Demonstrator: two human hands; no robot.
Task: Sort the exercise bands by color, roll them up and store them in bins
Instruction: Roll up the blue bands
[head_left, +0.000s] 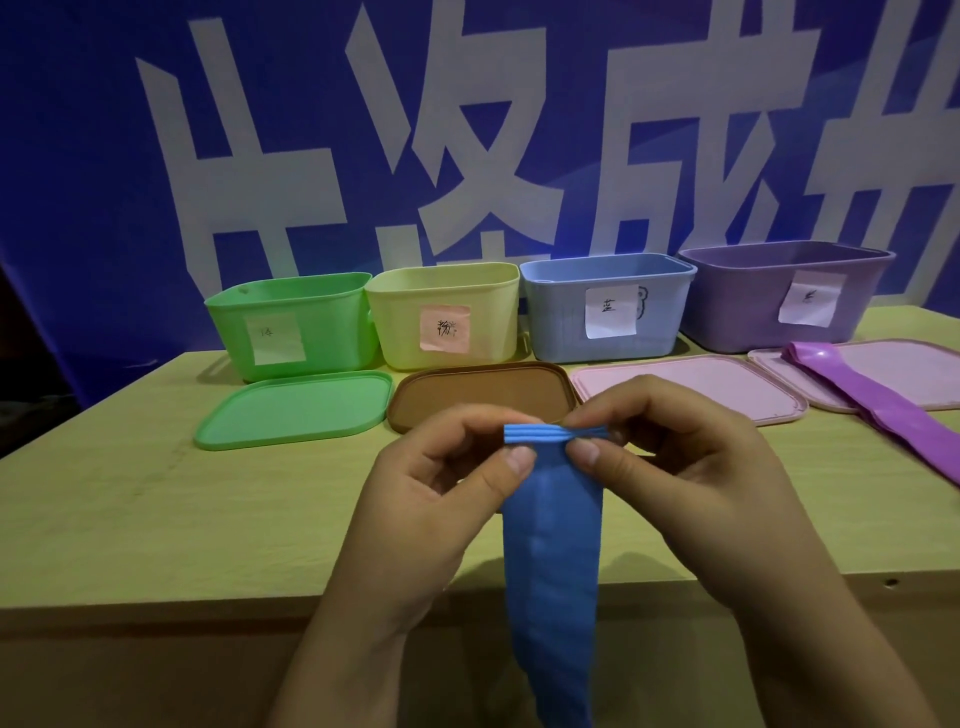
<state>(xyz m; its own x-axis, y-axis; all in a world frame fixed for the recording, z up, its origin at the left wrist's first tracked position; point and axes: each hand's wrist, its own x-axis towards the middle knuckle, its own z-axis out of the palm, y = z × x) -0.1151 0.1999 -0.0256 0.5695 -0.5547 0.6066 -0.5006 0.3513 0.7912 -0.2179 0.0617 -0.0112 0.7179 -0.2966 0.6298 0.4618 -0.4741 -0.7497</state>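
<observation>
Both the left hand (441, 483) and right hand (670, 467) pinch the rolled top of the blue exercise band (553, 561), whose limp, light, probably springy tail hangs below them, so the roll itself looks the best grip.

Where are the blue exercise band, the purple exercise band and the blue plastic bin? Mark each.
blue exercise band (550, 561), head view, on its flat hanging part.
purple exercise band (878, 400), head view, mid-strip over the pink lid.
blue plastic bin (556, 332), head view, on its front wall.
</observation>
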